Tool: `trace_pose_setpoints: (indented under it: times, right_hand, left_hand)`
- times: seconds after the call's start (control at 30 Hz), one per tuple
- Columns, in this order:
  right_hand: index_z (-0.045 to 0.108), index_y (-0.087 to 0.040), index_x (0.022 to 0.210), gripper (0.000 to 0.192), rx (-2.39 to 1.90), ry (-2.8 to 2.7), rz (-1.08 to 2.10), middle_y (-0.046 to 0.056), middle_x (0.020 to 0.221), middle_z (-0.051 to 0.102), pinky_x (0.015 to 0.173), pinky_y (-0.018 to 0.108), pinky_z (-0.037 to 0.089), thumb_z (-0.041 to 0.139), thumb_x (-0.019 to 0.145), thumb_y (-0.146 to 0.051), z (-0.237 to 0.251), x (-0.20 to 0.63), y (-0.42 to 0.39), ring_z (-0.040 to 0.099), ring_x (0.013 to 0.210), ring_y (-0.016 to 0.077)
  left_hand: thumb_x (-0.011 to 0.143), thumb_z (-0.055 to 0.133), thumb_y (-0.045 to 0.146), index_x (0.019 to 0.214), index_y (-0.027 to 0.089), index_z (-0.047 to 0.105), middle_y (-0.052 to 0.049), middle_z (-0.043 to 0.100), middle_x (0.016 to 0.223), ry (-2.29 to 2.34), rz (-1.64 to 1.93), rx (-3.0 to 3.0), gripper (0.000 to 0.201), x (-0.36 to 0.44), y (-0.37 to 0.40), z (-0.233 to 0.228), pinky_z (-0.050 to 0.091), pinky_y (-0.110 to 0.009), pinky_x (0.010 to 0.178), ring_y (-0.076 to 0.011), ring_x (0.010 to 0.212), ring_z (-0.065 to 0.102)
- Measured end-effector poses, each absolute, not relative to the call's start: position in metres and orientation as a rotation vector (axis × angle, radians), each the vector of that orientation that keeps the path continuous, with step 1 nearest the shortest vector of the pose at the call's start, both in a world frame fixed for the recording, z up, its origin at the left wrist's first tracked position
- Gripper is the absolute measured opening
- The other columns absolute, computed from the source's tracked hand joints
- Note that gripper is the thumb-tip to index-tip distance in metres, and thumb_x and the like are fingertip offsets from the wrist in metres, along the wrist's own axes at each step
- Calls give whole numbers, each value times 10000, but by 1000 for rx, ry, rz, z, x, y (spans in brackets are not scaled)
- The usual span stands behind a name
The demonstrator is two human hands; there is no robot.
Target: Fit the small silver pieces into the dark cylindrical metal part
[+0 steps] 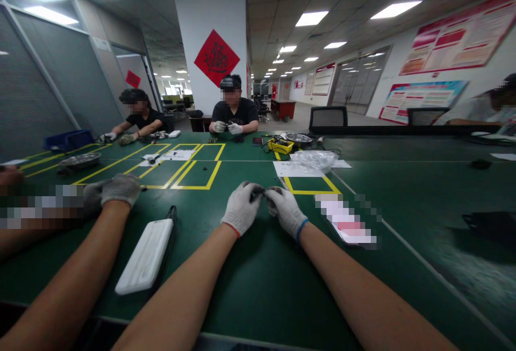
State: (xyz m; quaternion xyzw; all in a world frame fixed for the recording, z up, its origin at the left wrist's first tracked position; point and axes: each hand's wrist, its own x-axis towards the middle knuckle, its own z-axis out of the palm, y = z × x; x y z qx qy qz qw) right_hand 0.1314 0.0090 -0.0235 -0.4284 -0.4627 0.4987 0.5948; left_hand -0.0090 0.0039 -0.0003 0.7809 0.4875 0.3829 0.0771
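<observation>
My left hand (242,210) and my right hand (284,210), both in white knit gloves, meet fingertip to fingertip over the green table (258,281). Pinched between them is a small dark part (264,192), too small to make out in detail. Both hands hover just above the table, beside a yellow-taped rectangle (311,185).
A co-worker's gloved hand (120,187) and bare forearm reach in from the left. A white ribbed tray (145,256) lies near it. A clear plastic bag (312,160), a yellow tool (281,146) and metal bowls (79,160) sit farther back. Two people in gloves work across the table.
</observation>
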Motion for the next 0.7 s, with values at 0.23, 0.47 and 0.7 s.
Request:
trace_pose_setpoints:
  times: [0.23,0.47,0.7]
  right_hand:
    - [488,-237,669,289,-1016,-1036,1208,-91,484,414,368,241,252,714,616,-407,-24,132,10,317,405,79]
    - [470,-240,671,321,-1002,-1019,1236,-95,485,409,366,237,247,744,615,-396,-22,132,9,317,400,75]
    - [473,-238,654,321,-1003,-1013,1219,-99,480,409,357,233,237,736,592,-411,-22,131,8,315,392,68]
  left_hand:
    - [912,639,202,1020,213,743,-57,713,993,1454,1159,2336,151,-10,4,-1,546,-313,891,-194,955,677]
    - [920,640,213,1023,205,743,-60,707,998,1473,1148,2327,146,-10,3,0,545,-308,879,-197,945,681]
    - [911,646,204,1029,211,745,-57,704,994,1473,1136,2334,154,-10,2,0,545,-303,877,-194,939,682]
